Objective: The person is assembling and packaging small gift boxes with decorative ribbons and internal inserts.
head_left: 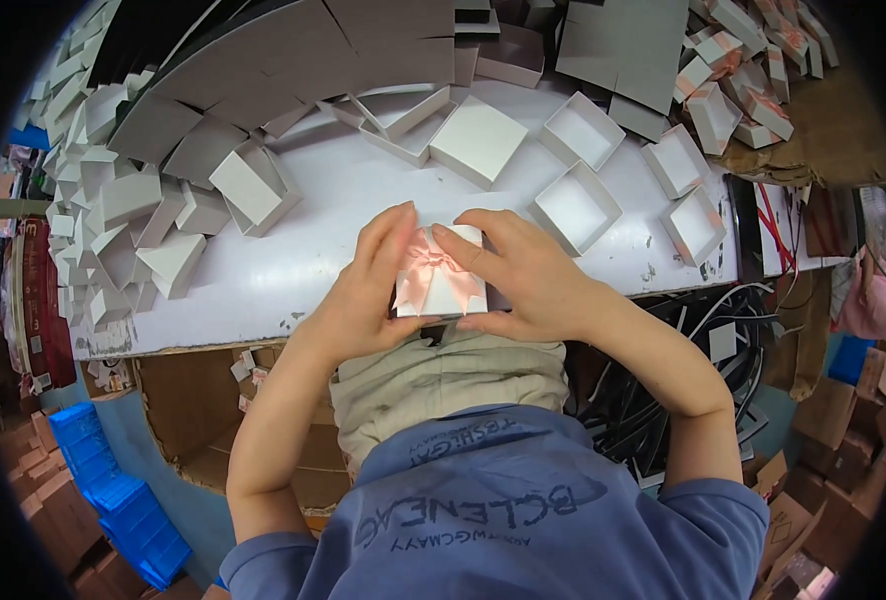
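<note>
Between my two hands, at the near edge of the table, is a small white gift box [450, 297] with a pink ribbon bow [431, 262] on its top. My left hand [368, 290] grips the box's left side, thumb along its near edge. From the right, my right hand [528, 275] holds it too, with its thumb at the near corner and a finger bent over the top by the bow. Beyond my hands lie a closed-looking white box [479, 140] and open white box trays [576, 208].
Many small white box parts [128, 200] are heaped at the left. Grey cardboard sheets [293, 60] stand along the back. Boxes with pink ribbons [743, 70] pile up at the far right. Black strips [703, 380] hang under the white table [333, 190]; blue crates [113, 490] stand lower left.
</note>
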`<act>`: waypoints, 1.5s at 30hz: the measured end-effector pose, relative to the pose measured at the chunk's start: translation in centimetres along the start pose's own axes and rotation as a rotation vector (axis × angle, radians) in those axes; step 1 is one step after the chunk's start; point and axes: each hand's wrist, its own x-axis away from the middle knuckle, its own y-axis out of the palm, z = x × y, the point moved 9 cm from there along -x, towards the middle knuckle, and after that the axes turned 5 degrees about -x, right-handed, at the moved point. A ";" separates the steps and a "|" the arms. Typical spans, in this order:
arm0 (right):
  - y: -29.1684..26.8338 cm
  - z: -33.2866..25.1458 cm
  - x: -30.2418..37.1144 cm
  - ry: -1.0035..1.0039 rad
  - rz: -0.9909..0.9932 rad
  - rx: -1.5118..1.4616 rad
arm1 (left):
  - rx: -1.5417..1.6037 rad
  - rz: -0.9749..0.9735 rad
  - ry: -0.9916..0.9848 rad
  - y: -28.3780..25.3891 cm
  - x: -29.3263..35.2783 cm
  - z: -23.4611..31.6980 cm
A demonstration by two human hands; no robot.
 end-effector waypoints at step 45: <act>-14.3 -14.9 -7.8 -0.348 0.284 0.389 | -0.981 0.264 0.137 -19.3 -2.2 13.6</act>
